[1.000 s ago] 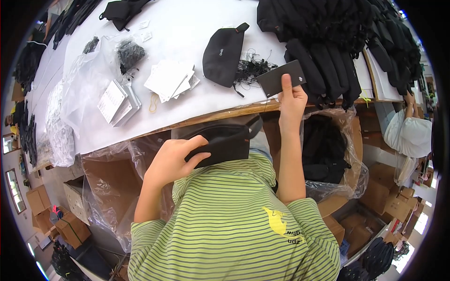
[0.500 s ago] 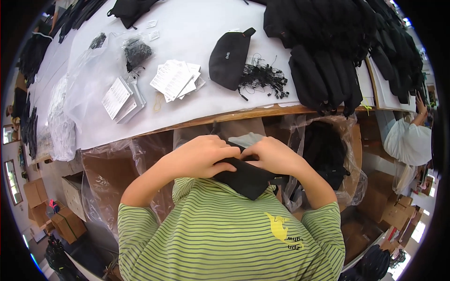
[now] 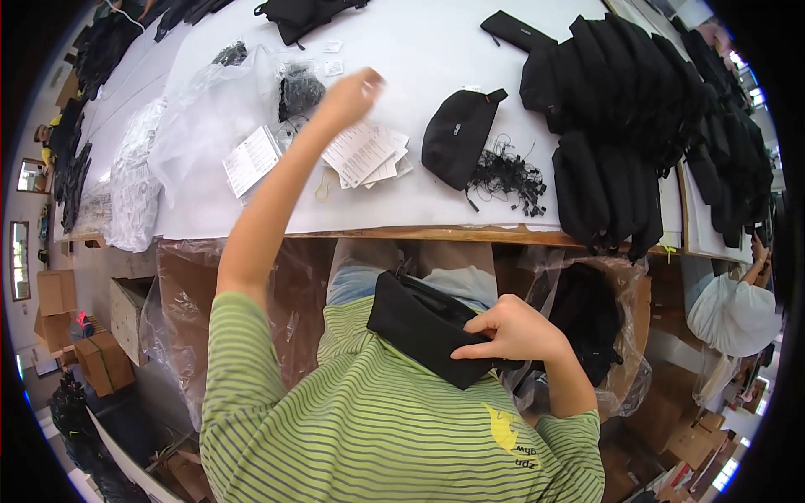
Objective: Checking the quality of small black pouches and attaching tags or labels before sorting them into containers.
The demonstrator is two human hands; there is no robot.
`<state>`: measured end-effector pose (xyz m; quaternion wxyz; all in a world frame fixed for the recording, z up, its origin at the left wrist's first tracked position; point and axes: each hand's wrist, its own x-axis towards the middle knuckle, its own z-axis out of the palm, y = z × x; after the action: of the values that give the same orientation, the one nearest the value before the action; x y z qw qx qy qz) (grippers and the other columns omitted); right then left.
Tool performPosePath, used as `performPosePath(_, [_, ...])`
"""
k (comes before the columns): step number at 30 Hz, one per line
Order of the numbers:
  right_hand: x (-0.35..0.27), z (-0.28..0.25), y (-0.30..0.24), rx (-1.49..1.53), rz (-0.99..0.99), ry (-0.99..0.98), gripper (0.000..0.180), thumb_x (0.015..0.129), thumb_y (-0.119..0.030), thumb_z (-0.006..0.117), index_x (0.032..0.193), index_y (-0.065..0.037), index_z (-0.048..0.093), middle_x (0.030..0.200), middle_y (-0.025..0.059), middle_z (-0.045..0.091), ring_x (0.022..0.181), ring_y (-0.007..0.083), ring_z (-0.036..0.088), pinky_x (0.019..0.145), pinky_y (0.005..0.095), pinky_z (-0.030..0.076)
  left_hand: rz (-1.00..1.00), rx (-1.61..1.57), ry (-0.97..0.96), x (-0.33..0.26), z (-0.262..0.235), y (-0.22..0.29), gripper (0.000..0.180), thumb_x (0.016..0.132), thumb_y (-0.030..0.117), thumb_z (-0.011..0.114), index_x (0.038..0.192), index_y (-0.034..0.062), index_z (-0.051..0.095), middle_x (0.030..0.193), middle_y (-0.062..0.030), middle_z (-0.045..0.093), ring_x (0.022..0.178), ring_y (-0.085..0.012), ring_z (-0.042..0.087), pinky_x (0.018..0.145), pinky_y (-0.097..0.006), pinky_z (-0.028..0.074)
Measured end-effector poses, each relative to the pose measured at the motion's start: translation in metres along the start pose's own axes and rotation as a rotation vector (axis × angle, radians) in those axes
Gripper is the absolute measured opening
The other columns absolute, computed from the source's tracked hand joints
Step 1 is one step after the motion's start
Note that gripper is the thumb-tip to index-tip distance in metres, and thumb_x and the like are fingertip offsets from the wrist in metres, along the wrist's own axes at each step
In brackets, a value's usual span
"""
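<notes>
Lower centre, right hand (image 3: 511, 331) pinches 1 soft, light black pouch (image 3: 423, 327) by its edge, while left hand (image 3: 350, 94), fingers loosely curled, reaches over the paper cards (image 3: 365, 155) up top.

Black pouch (image 3: 423, 327) tilted against lap, below table edge; white paper cards (image 3: 362, 155) fanned on table

A white desk (image 3: 436, 33) carries paper cards (image 3: 366, 154) just below the left grip (image 3: 350, 95), a black pouch (image 3: 457, 136) with black strings (image 3: 506, 178) to its right, and stacked pouches (image 3: 620, 126) farther right.
</notes>
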<state>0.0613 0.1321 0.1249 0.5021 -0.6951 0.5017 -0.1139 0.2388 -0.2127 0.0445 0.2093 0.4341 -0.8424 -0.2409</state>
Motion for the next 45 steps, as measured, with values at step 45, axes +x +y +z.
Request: performPosePath(45, [0.054, 0.027, 0.018, 0.533, -0.145, 1.114, 0.036, 0.099, -0.027, 0.042, 0.094, 0.001, 0.064, 0.076, 0.0019, 0.058, 0.066, 0.0064, 0.046, 0.062, 0.0224, 0.037, -0.490, -1.731, 0.113, -0.167, 0.007, 0.150, 0.039, 0.081, 0.012, 0.068, 0.116, 0.0040, 0.053, 0.102, -0.0069, 0.063, 0.090, -0.0178, 0.063, 0.080, -0.031, 0.052])
